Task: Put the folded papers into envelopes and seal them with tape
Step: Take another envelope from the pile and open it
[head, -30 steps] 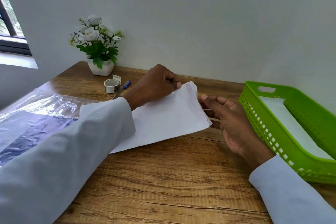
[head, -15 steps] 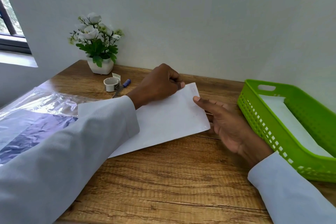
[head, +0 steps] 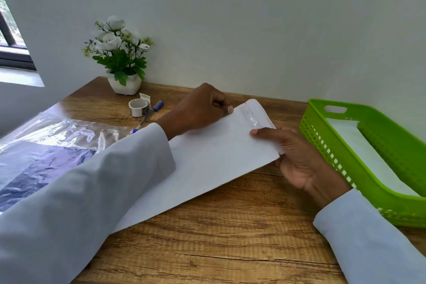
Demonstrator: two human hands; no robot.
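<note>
A long white envelope [head: 214, 159] lies slanted across the wooden desk [head: 230, 244]. Its flap [head: 258, 112] at the far right end is folded over, with a strip of clear tape [head: 250, 117] along the fold. My left hand [head: 198, 110] grips the far edge of the envelope near the flap. My right hand [head: 297, 157] holds the near right corner, its thumb pressed on top just below the tape. A small tape roll [head: 139, 107] stands behind my left arm. No folded paper shows outside the envelope.
A green plastic basket [head: 334, 163] with white sheets inside sits at the right. A blue pen [head: 151, 115] lies beside the tape roll. A white pot of flowers [head: 124, 83] stands by the wall. Clear plastic sheeting [head: 46, 145] covers the desk's left part.
The flap now lies folded over the envelope's end with tape showing on it. My right hand has moved onto the near right corner, thumb on top. My left hand has stayed put.
</note>
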